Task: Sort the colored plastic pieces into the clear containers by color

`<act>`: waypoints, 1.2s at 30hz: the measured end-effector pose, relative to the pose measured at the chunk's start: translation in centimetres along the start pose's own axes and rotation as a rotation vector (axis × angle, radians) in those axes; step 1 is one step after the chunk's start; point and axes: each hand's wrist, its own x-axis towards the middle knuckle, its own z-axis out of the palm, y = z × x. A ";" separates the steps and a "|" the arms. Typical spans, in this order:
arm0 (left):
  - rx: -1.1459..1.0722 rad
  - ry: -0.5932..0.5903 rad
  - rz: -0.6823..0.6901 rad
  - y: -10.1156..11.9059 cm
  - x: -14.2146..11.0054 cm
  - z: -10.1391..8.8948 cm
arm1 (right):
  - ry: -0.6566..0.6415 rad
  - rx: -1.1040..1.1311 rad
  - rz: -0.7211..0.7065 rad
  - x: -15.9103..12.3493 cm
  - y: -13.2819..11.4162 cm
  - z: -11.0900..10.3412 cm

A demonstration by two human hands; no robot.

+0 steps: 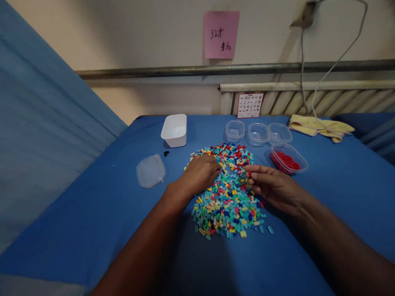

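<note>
A heap of small coloured plastic pieces (230, 197), teal, yellow, red, blue and white, lies on the blue table (92, 230). My left hand (199, 172) rests palm down on the heap's left side, fingers curled into the pieces. My right hand (271, 185) lies on the heap's right side, fingers together and pinched on what looks like a small red piece at the fingertips. A clear tub holding red pieces (288, 158) stands just beyond my right hand.
Three clear tubs (235, 130) (258, 133) (280, 132) line the back. A white tub (174, 130) and a clear lid (150, 170) sit left, with a tiny black bit (166, 153). A yellow cloth (321, 126) and cable lie back right. A blue partition stands left.
</note>
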 end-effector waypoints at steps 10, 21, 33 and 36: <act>-0.332 0.088 -0.076 0.2 -1.0 0.1 | -0.038 0.031 0.040 -0.3 0.7 0.6; -0.644 0.276 0.106 4.5 -1.8 -0.4 | -0.208 0.017 0.064 -1.2 1.5 2.5; -0.564 0.479 0.258 4.4 -1.2 0.4 | -0.137 0.030 -0.026 -0.3 1.9 2.7; -0.532 0.597 0.173 4.5 -1.3 0.1 | 0.003 -0.037 -0.120 -0.6 0.3 1.9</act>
